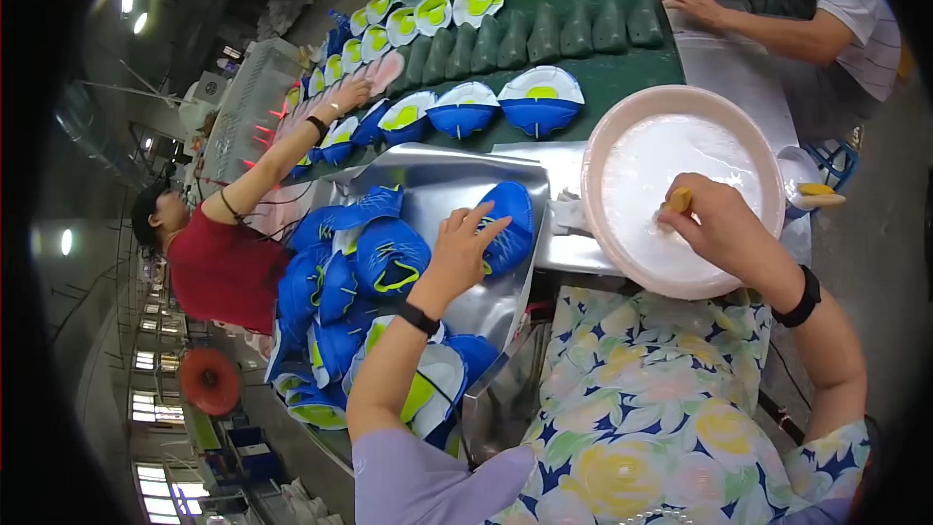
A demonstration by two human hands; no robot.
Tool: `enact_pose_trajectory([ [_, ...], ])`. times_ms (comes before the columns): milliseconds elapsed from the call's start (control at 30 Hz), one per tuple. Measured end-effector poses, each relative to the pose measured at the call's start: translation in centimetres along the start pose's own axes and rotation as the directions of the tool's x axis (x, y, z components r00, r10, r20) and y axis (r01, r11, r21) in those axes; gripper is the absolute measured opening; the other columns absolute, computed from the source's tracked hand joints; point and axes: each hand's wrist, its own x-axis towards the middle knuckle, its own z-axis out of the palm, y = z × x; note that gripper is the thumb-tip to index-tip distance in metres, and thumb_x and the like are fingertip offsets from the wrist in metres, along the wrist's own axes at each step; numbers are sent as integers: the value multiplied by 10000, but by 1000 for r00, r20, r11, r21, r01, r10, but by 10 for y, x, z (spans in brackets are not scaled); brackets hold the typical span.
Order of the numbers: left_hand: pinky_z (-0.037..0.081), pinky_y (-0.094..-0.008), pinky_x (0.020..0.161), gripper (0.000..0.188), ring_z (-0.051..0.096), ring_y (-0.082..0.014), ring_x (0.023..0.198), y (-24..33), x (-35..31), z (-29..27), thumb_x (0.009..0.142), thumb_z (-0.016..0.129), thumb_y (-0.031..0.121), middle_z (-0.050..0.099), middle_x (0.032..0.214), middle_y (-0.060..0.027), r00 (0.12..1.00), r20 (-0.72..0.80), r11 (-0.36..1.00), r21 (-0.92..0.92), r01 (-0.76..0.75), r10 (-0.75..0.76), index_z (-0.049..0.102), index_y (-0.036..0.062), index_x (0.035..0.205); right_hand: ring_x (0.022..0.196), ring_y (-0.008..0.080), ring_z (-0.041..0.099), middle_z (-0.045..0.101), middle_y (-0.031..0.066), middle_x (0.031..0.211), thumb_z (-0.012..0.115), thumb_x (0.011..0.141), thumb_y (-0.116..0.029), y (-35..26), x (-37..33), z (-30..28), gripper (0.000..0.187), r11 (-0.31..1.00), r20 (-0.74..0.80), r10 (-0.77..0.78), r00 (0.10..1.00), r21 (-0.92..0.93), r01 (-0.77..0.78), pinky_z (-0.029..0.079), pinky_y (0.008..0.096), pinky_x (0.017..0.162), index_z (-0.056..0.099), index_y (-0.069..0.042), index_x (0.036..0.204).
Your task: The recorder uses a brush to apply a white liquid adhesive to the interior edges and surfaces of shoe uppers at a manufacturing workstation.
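Observation:
My left hand (462, 251) is over a blue shoe upper (510, 224) at the right side of a metal tray, its fingers curled onto the upper's edge. Inside a round pale pink basin (601, 243) of white liquid, my right hand (714, 224) grips a brush by its yellowish wooden handle (679, 199). The brush's bristle end is hidden by the hand and liquid. Left of my left hand, blue uppers (391, 255) with lime-green linings lie heaped in the metal tray (442, 170).
A green conveyor belt (622, 73) carries rows of dark shoe lasts (573, 31) and blue-white uppers (541, 102). A co-worker in red (228, 267) reaches over it from the left; another person's hand (692, 5) rests at the far right. A white container (797, 175) with wooden-handled brushes stands beside the basin.

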Motion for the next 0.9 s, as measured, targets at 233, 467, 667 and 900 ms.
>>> enact_pose_trajectory([
  [233, 439, -436, 1083, 663, 501, -370, 1276, -35, 23, 16, 648, 659, -98, 510, 1443, -112, 964, 150, 974, -85, -210, 221, 690, 199, 1240, 820, 370, 655, 647, 170, 875, 709, 876, -143, 8, -3, 14, 164, 987, 119, -114, 986, -101, 126, 510, 432, 737, 605, -29, 935],
  [467, 528, -396, 1000, 549, 607, -227, 1196, -3, 55, -92, 981, 581, 333, 588, 1339, -139, 989, -66, 307, -951, -23, -129, 468, 44, 1434, 776, 364, 634, 628, 169, 817, 710, 885, -145, 30, -11, -71, 180, 981, -234, -113, 966, -180, 71, 496, 427, 711, 578, -28, 919],
  [667, 506, -417, 1041, 551, 579, -238, 1240, 64, 105, -92, 1001, 547, 348, 572, 1362, -137, 997, -54, 79, -996, -50, -49, 445, 41, 1447, 694, 332, 609, 627, 161, 790, 723, 892, -178, 10, 24, -93, 223, 949, -425, -158, 891, 186, 256, 494, 383, 673, 577, -12, 921],
  [900, 505, -416, 1044, 508, 584, -245, 1236, 128, 132, -76, 1009, 536, 301, 577, 1358, -135, 955, -289, 131, -951, -279, -66, 456, 36, 1436, 722, 365, 652, 651, 204, 792, 733, 872, -235, 9, 13, -116, 292, 964, -327, -226, 918, 62, 259, 501, 400, 663, 589, 16, 910],
])
